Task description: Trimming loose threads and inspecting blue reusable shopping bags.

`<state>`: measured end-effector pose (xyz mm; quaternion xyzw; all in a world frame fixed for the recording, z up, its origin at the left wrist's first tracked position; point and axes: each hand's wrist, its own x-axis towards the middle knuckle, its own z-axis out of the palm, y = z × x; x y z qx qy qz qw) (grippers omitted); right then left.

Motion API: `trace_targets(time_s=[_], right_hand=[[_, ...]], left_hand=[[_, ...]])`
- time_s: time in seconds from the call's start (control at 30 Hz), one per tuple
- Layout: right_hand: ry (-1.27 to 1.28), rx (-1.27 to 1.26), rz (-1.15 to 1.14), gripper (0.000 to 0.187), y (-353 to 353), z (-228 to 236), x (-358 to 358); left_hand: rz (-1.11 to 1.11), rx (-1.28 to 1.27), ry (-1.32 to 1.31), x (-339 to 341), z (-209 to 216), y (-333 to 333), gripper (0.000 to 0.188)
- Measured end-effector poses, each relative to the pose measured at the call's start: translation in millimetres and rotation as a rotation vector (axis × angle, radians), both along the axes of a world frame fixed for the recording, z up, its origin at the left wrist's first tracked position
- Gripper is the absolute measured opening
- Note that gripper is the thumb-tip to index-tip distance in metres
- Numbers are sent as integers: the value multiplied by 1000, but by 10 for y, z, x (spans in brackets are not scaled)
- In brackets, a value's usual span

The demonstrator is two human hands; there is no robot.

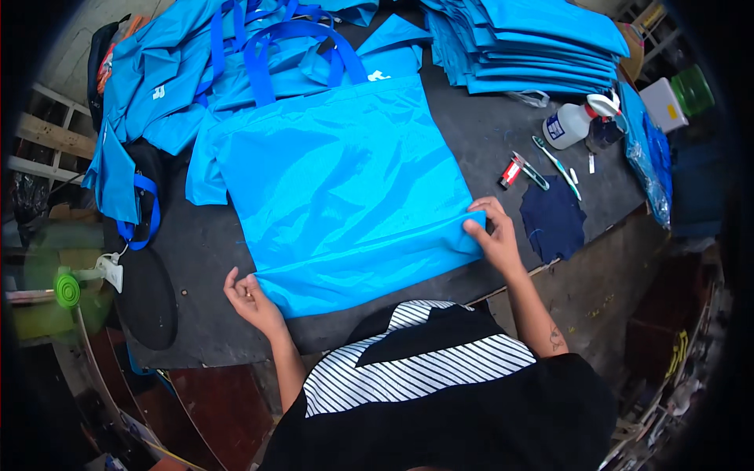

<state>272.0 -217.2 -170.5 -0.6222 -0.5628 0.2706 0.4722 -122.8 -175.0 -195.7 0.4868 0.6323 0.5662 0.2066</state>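
A bright blue tote bag lies flat on the dark table, its darker blue handles pointing away from me. Along its near end a strip of the bag is folded or creased across the whole width. My left hand pinches the near left corner of that strip between thumb and fingers. At the opposite end, my right hand grips the right corner, thumb on top and fingers curled at the edge. Both forearms reach in from the lower edge.
Loose blue bags are heaped at the far left; a neat stack of folded ones stands far right. A spray bottle, toothbrush, red-and-silver cutter-like tool and navy cloth lie right. A green fan stands left.
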Motion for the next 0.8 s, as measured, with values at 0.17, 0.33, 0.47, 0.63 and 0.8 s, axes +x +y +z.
trace_targets(time_s=[0.17,0.33,0.47,0.63,0.8], right_hand=[[-478,117,-427,15,46,4,-152],[-767,-134,-287,17,163,-349,-35],[-808,-21,-330,15,182,-352,-25],[-826,-157,-294,11,191,-141,-74],[-832,117,151,53,112,185,-594]], left_hand=[[126,296,90,102,63,-114,17],[28,-183,518,154,28,-68,20],[92,-196,683,303,324,-47,23],[-688,59,1025,919,600,-150,47],[-761,-165,1004,1124,49,-123,65]])
